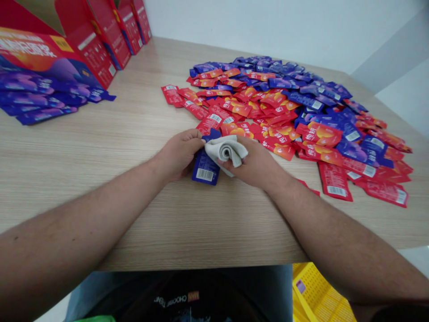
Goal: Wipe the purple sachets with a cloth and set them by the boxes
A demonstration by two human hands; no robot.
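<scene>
My left hand [182,154] is closed on the left edge of a blue pouch [205,167], pinching it near its upper part. The pouch shows a white barcode at its lower end. A rolled white cloth [228,151] is gripped in my right hand [252,162] and lies against the upper right of the pouch. Part of the pouch is hidden under the cloth. Just beyond both hands spreads a large heap of red pouches [241,106] and blue pouches [298,78].
Open red boxes [95,51] stand in a row at the back left. In front of the nearest box lies a stack of blue pouches [43,96]. The wooden table [208,232] ends close to my body. A yellow plastic basket [318,295] sits below its edge on the right.
</scene>
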